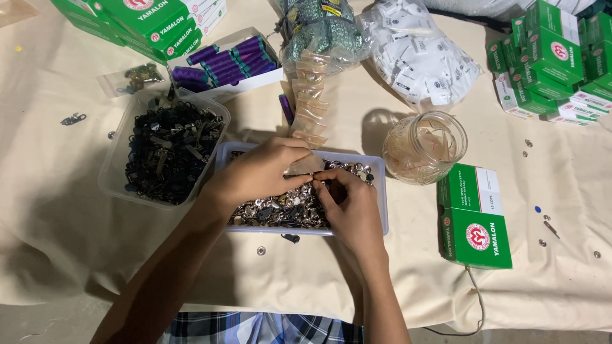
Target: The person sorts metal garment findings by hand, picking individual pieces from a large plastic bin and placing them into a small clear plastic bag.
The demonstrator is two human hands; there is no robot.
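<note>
Small clear bag (305, 167) pinched between both hands above the tray (380, 191) of silver fasteners.

I see a small clear plastic bag (305, 167) pinched between the fingertips of my left hand (261, 173), just above the right hand (349, 205). It is tiny, flat and see-through, slightly crumpled, its mouth turned toward the right hand. Under both hands sits a shallow white rectangular tray (380, 191) full of small silver metal snap fasteners (280, 210), heaped loosely, shiny, with a few darker pieces among them. My right hand rests on that heap, fingertips meeting the bag's edge; whether it pinches a fastener I cannot tell.
</note>
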